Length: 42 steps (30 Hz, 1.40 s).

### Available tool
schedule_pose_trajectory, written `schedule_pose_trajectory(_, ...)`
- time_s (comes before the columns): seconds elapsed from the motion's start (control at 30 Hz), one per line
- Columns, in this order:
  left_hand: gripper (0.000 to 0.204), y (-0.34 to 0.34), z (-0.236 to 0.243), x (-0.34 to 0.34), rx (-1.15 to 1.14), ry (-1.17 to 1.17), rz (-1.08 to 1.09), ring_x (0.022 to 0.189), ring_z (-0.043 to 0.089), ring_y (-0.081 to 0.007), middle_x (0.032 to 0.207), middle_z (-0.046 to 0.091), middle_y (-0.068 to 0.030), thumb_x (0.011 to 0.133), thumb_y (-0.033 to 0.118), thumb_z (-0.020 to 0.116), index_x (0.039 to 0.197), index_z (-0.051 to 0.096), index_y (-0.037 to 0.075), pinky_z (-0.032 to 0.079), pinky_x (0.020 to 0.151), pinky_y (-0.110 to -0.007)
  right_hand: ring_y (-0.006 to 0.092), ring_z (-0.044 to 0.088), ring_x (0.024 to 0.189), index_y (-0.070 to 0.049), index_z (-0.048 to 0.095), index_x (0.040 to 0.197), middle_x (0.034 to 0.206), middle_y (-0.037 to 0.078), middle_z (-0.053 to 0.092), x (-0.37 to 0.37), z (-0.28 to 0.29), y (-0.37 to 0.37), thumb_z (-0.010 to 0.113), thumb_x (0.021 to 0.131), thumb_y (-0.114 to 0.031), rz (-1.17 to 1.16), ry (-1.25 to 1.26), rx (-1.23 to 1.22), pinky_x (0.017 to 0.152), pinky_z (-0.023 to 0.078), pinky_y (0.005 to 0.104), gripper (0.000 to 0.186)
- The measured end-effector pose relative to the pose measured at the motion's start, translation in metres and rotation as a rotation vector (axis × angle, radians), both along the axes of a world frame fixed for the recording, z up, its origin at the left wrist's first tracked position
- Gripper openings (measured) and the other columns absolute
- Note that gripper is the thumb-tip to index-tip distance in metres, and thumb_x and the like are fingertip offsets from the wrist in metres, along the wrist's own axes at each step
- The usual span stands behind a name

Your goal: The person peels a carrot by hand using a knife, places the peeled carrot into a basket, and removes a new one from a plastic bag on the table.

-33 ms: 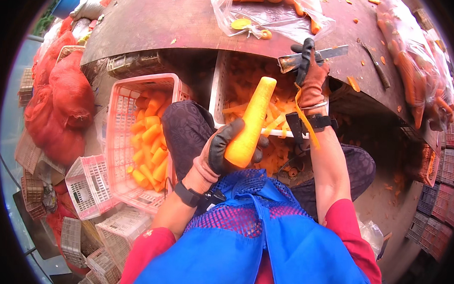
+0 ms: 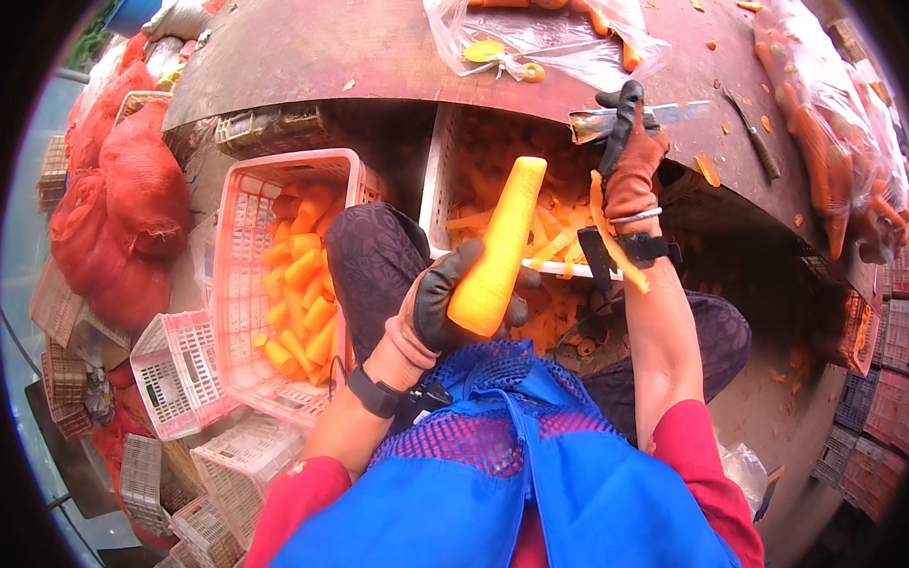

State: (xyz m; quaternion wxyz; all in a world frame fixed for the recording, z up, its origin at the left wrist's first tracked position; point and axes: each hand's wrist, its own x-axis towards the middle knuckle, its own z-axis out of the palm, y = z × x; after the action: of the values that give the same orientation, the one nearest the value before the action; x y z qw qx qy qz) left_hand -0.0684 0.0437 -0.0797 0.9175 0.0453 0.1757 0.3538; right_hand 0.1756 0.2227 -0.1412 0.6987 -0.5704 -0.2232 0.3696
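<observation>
Over on the left there's a pink crate (image 2: 236, 276) full of carrot chunks (image 2: 299, 294). The gloved left hand (image 2: 444, 309) is wrapped around a peeled carrot (image 2: 498, 247), holding it upright above the lap. The gloved right hand (image 2: 634, 155) grips a peeler (image 2: 640, 118) just past the carrot's tip, a peel strip (image 2: 616, 240) dangling.

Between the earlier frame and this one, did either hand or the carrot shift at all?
Nothing visibly changed. The left hand grips the peeled carrot upright as before, and the right hand holds the peeler raised beyond the carrot's tip, same as earlier. The pink crate of carrot pieces has not moved.
</observation>
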Motion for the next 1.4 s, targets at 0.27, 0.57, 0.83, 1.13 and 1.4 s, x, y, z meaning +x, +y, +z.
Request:
schedule_pose_trajectory(0.27,0.056,0.011,-0.022,0.001,-0.155,-0.05,0.173,0.1,0.058,-0.0278,0.117,0.057,-0.012,0.089,0.035,0.055,0.132,0.039,0.003,0.049,0.084,-0.042,0.0081,0.057,0.062,0.002,0.068,0.089,0.075,0.005,0.066,-0.089,0.072,-0.157,0.054,0.094,-0.027,0.574,-0.099,0.117,0.056,0.045,0.0226,0.032)
schedule_pose_trajectory(0.57,0.047,0.009,-0.007,0.003,-0.134,0.007,0.065,0.087,0.062,-0.0246,0.104,0.061,-0.0154,0.09,0.035,0.057,0.121,0.049,0.001,0.053,0.074,-0.034,0.0086,0.061,0.065,0.002,0.066,0.093,0.074,0.002,0.066,-0.076,0.036,-0.123,0.06,0.089,-0.019,0.676,0.037,0.079,0.055,0.046,0.022,0.022)
schedule_pose_trajectory(0.83,0.052,0.002,0.0,-0.006,-0.031,-0.186,0.009,0.088,0.061,-0.03,0.111,0.058,-0.021,0.092,0.036,0.05,0.131,0.042,0.002,0.054,0.064,-0.038,0.0101,0.055,0.051,0.0,0.062,0.106,0.082,0.008,0.068,-0.023,0.021,-0.049,0.058,0.09,-0.03,0.335,0.006,0.34,0.044,0.043,0.0235,0.034)
schedule_pose_trajectory(1.13,0.046,0.01,-0.014,0.006,-0.033,-0.1,0.143,0.114,0.049,-0.0172,0.121,0.054,-0.0073,0.091,0.033,0.053,0.126,0.044,0.006,0.04,0.1,-0.033,0.0132,0.063,0.072,0.004,0.063,0.098,0.089,0.01,0.068,-0.094,0.065,-0.171,0.059,0.09,-0.021,0.656,-0.014,0.205,0.064,0.05,0.026,0.026)
schedule_pose_trajectory(1.4,0.035,0.008,-0.013,0.005,-0.145,-0.139,0.082,0.107,0.054,-0.0156,0.119,0.056,-0.0082,0.091,0.017,0.053,0.123,0.047,0.003,0.045,0.095,-0.031,0.0104,0.06,0.063,0.002,0.067,0.092,0.08,0.006,0.068,-0.089,0.066,-0.169,0.052,0.095,-0.027,0.664,-0.234,0.188,0.057,0.047,0.023,0.032)
